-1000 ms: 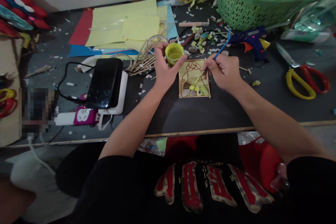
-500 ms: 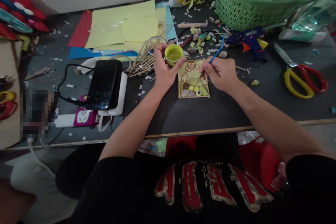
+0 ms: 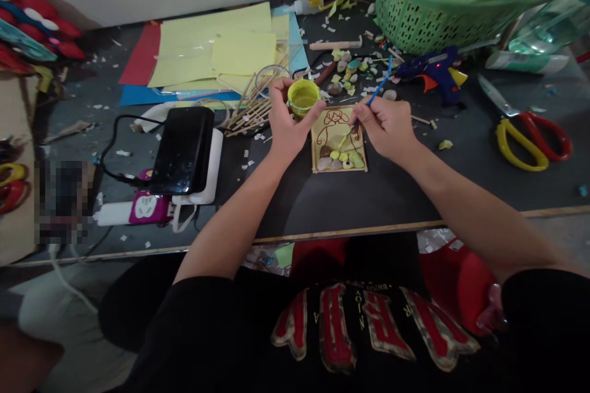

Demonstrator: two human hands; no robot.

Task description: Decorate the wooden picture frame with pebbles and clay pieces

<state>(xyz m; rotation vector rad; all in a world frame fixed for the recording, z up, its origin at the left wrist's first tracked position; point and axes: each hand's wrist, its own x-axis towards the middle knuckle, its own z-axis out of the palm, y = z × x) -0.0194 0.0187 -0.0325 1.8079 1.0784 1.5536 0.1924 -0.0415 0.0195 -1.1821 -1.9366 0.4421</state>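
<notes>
Currently, left hand (image 3: 286, 126) grips yellow paint jar (image 3: 303, 98); right hand (image 3: 389, 126) pinches blue paintbrush (image 3: 380, 85), tip (image 3: 343, 142) near the pebbles (image 3: 336, 155) in the stick-framed panel (image 3: 334, 137) on the surface (image 3: 322, 202) — contact unclear. Advise light strokes, jar level, tip clear of red lines (image 3: 337, 116).

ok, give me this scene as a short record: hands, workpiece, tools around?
left_hand: left hand holds open yellow paint jar
right_hand: right hand grips blue-handled paintbrush
brush_tip: down at the pebbles; contact unclear
workpiece: stick-framed panel, red line drawing, pebbles along near edge
right_of_workpiece: hot glue gun, scissors with red and yellow handles
far_right: green plastic basket
</notes>
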